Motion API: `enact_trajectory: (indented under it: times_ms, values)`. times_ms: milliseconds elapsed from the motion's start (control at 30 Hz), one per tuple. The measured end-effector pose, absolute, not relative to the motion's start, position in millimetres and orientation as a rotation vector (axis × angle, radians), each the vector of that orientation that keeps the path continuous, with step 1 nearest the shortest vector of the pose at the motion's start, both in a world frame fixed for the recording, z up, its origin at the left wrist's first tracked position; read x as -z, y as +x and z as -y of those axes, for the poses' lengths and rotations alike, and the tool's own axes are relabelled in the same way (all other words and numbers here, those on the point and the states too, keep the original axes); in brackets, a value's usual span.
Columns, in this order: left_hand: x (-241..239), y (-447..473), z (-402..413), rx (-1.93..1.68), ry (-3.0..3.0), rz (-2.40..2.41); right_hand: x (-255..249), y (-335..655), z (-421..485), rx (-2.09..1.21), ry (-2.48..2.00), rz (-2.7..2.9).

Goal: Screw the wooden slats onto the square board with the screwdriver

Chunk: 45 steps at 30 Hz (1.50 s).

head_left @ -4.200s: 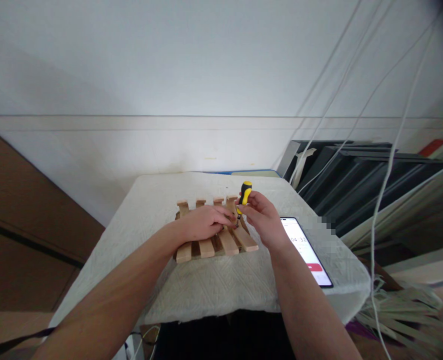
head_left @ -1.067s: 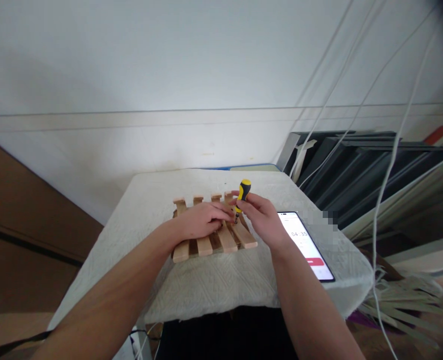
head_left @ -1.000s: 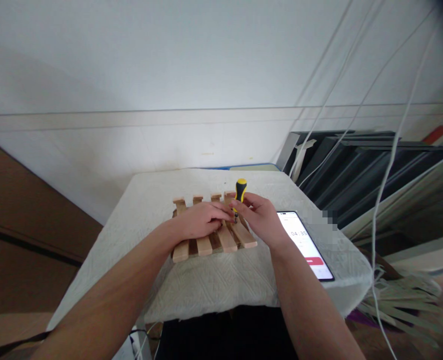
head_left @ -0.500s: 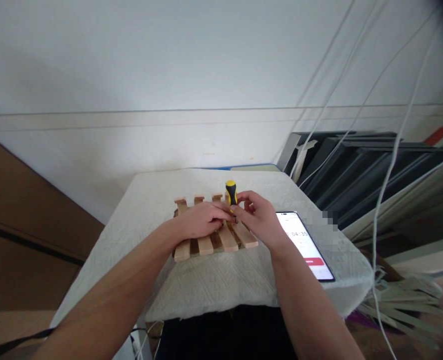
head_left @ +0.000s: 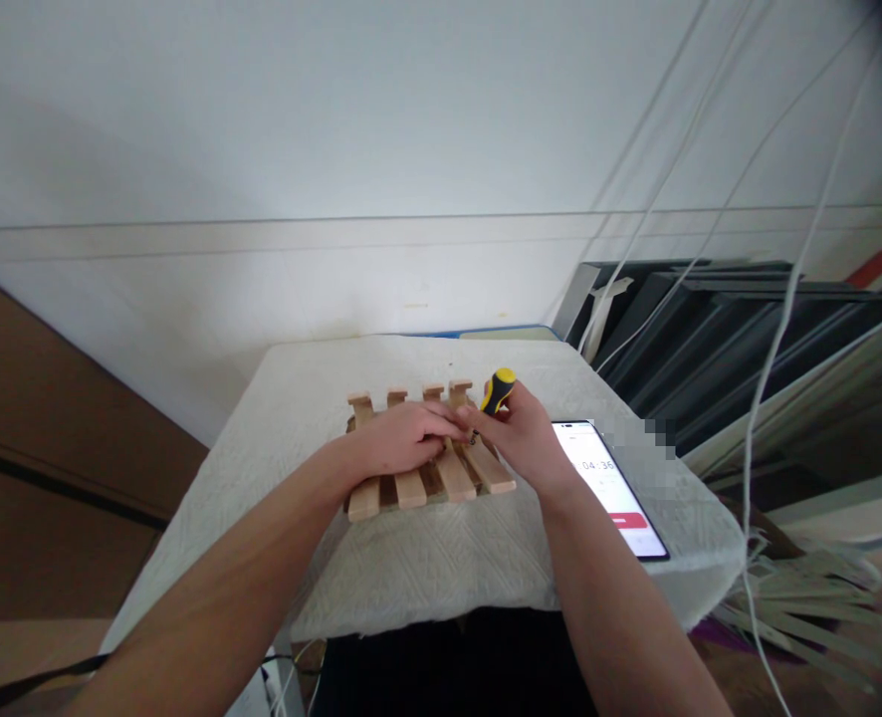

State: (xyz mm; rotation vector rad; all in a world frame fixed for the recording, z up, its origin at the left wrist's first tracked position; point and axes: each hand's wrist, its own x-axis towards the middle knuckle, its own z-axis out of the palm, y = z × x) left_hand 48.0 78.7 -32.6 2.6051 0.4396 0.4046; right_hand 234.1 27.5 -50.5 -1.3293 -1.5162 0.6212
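Observation:
A small wooden slatted rack [head_left: 411,488] lies on the cloth-covered table, its pale slats fixed over darker crosspieces. Across the slats rests my left hand [head_left: 400,435], fingers stretched toward the right and pressing on the wood. My right hand [head_left: 520,428] is closed around a yellow-and-black screwdriver [head_left: 498,391], which tilts with its handle up and to the right. The screwdriver's tip end points down at the rightmost slat, close to my left fingertips. Whether it sits in a screw is too small to tell.
A phone [head_left: 611,488] with a running timer lies right of the rack. White cloth [head_left: 307,398] covers the table. Dark panels [head_left: 740,329] lean at the right, with white cables [head_left: 773,368] hanging before them. A wall [head_left: 381,279] stands behind the table.
The screwdriver has gone from nearly upright to leaning right, and my right hand has shifted slightly with it. My left hand and the rack stay in place.

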Motion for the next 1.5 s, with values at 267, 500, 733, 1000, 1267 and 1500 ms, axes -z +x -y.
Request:
enact_trajectory:
  times_ms: [267,500,733,1000,1267,1500]
  values:
    - [31.8,48.7,-77.7,-0.381,2.588,-0.481,42.8,232.0,-24.1,-0.774,-1.204,1.474]
    - [33.9,47.7,-78.6,-0.374,2.623,-0.506,49.8,232.9,-25.4,-0.726,-1.131,1.58]
    - [33.7,48.0,-78.6,-0.379,2.626,-0.517,48.6,232.3,-24.5,-0.773,-1.151,1.617]
    - [33.4,48.6,-78.6,-0.4,2.603,-0.484,47.2,234.4,-26.1,-0.727,-1.294,1.56]
    - [34.0,48.8,-78.8,-0.389,2.599,-0.486,43.1,233.4,-24.9,-0.734,-1.292,1.544]
    - [34.7,49.3,-79.3,-0.387,2.591,-0.49,45.6,234.9,-26.5,-0.707,-1.248,1.544]
